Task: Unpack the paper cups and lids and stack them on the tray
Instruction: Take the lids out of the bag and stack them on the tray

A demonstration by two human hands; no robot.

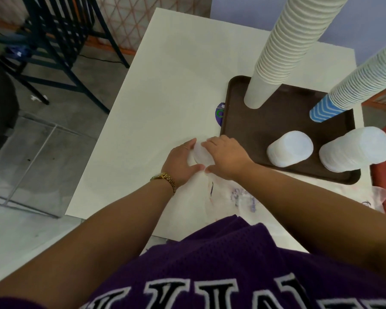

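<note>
A: What's the surface?

B: White rectangular table [165,70], floor on its left. Brown tray [254,130] sits toward the far right corner, running close to the right edge.

A: Anything else directly on the top?

B: Clear plastic wrapper [221,197] with purple print, crumpled along the near edge, spilling toward the near right corner. A small stack of white lids [201,155] near the middle, just off the tray's near left corner. A purple-green sticker [220,113] partly under the tray's left rim.

Matt brown plastic tray [236,121], smooth white tabletop [165,74], translucent plastic lids [290,149], mesh cloth jersey [210,253]
</note>
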